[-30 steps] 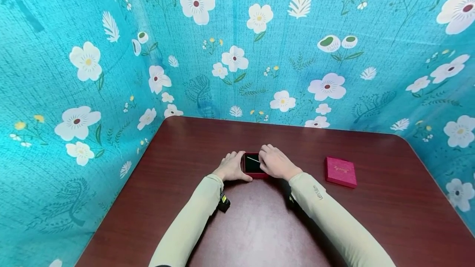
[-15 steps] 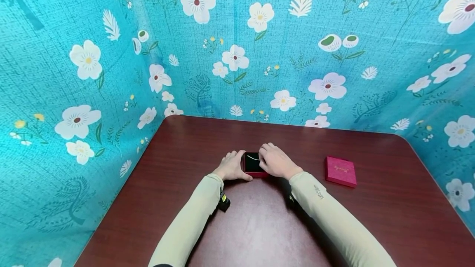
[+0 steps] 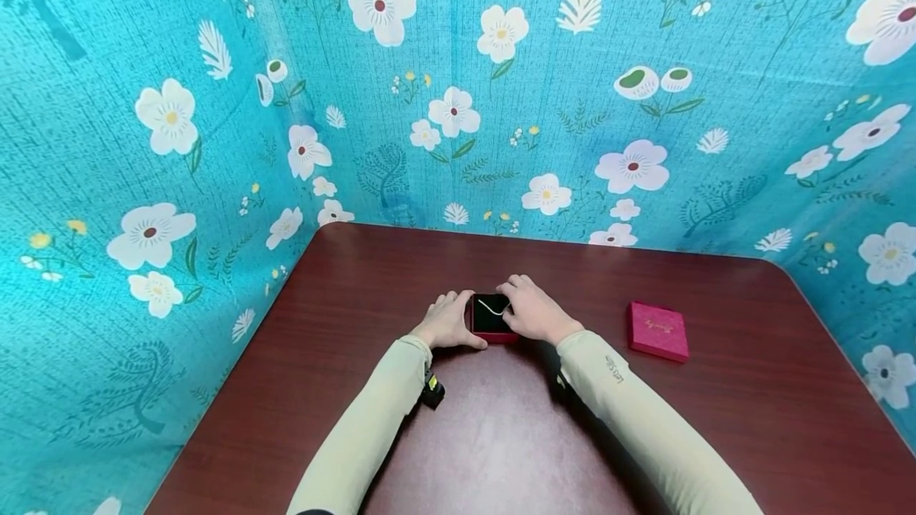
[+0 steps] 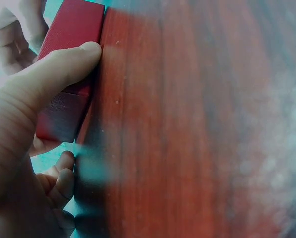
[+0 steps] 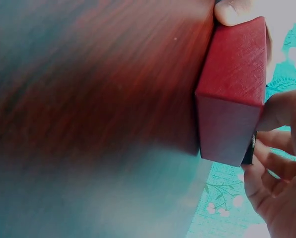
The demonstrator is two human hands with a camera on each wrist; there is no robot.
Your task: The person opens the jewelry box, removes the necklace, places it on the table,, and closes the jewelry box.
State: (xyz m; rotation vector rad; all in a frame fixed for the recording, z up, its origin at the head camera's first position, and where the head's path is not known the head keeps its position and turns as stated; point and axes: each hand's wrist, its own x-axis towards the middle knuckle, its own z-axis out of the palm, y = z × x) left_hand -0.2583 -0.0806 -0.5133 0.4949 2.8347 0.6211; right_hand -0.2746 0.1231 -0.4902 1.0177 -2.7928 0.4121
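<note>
A small red jewelry box stands on the table, its lid off. Inside lies a black pad, with a thin silver chain curving across it. My left hand grips the box's left end; its thumb presses the near wall. At the right end, my right hand has curled fingers at the chain's end, seemingly pinching it by the pad's edge. In the right wrist view a black corner of the pad pokes out beside these fingers. The exact pinch is partly hidden.
The pink-red lid with gold lettering lies on the table to the right. Dark reddish-brown wood forms the tabletop. A blue flowered cloth hangs behind the table and at its sides.
The chain has gone from nearly straight to a sagging curve, and more of it shows by the right fingers. Those fingers have shifted slightly; the left hand stays on the box.
</note>
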